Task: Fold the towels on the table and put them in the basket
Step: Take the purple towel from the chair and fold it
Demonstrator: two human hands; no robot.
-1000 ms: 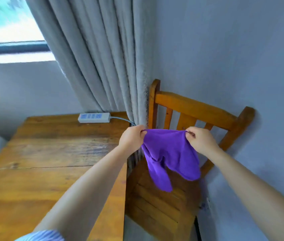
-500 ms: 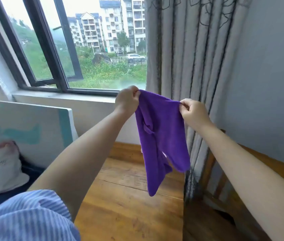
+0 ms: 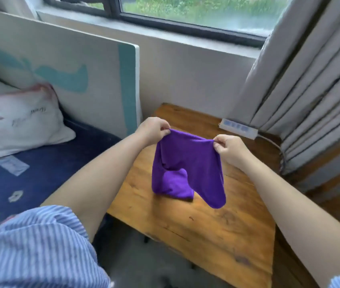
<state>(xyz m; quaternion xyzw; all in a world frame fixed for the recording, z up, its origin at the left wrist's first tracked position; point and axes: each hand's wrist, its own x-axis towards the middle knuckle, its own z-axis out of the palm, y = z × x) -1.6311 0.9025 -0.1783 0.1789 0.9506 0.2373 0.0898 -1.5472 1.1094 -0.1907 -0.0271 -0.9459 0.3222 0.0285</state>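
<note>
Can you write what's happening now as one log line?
step: spreading towel | left hand: pinches purple towel corner | right hand: pinches other corner | towel bottom: touching wooden table

Bare wooden table top (image 3: 217,231) lies open below the hanging purple cloth towel (image 3: 187,163). White power strip (image 3: 238,128) occupies the far right corner; grey pleated curtain (image 3: 310,90) crowds the right edge, white-and-teal headboard panel (image 3: 94,80) the left.

Single head view, looking forward and steeply down, close over wooden table (image 3: 217,229), window wall beyond.
</note>
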